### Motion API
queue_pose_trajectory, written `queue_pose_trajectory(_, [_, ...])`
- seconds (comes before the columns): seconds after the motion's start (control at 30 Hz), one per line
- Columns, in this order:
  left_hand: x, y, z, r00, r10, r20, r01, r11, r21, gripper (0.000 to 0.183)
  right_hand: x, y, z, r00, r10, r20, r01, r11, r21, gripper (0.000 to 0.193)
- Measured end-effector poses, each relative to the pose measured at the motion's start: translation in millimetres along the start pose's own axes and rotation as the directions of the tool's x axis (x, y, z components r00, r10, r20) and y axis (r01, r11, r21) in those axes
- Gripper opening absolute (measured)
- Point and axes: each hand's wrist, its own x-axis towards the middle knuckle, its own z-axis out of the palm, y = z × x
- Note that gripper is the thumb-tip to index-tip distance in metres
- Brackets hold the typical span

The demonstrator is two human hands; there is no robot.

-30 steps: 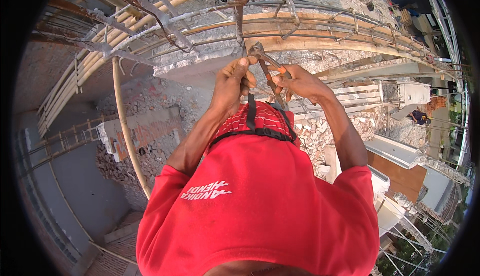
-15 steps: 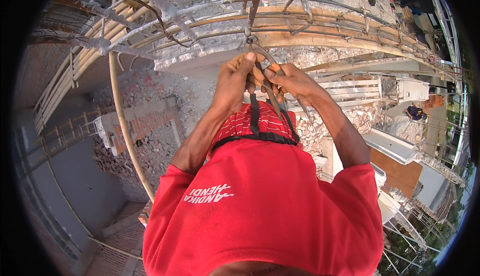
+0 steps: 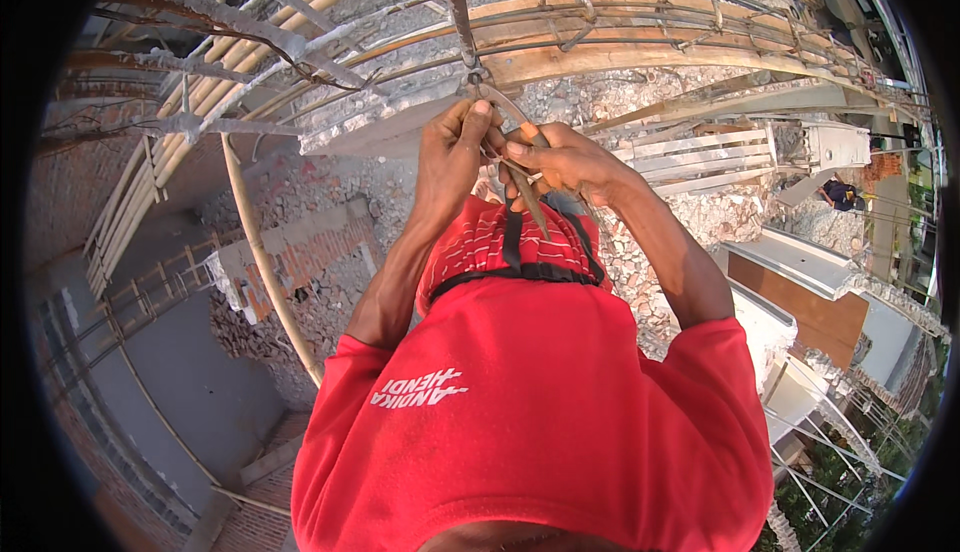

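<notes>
Both my hands are raised together in front of my waist, below the steel bars. In my right hand (image 3: 565, 160), the fingers are wrapped round what look like metal pincers (image 3: 512, 110), with an orange band on the handle. The rounded head of this tool points up toward an upright rusty bar (image 3: 458, 12). Close beside it, my left hand (image 3: 455, 147) is closed, thumb pressed on the fingers; what it pinches is hidden. A dark tapered metal piece (image 3: 530, 207) hangs below the hands, over my red shorts (image 3: 465, 242).
Long reinforcing bars (image 3: 640, 17) with stirrups run across a wooden board (image 3: 620, 57) ahead. Bamboo poles (image 3: 250, 242) and cement-crusted bars (image 3: 190, 122) stand at left. Broken rubble (image 3: 640, 262) lies far below. A person (image 3: 840, 195) in dark clothes is down at the right.
Both hands have shifted slightly left in the picture, still close together. The surroundings have slid a little as the head view moved. The pincers stay in my right hand.
</notes>
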Motion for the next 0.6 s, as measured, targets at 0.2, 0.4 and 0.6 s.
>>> queue_pose_trajectory(0.2, [2,-1,1,0.999,0.026,-0.028,-0.022,0.993,0.117,0.041,1,11,9,0.999,-0.004,0.037,-0.004,0.977,0.214,0.038])
queue_pose_trajectory(0.4, [6,-6,-6,0.988,0.149,-0.023,-0.125,0.895,0.428,0.045,-23,22,14,0.989,0.023,0.145,-0.071,0.939,0.337,0.043])
queue_pose_trajectory(0.6, [13,-1,41,0.975,-0.22,0.017,0.193,0.816,-0.545,0.05,-35,8,22,0.784,-0.471,-0.405,-0.231,0.385,-0.893,0.035])
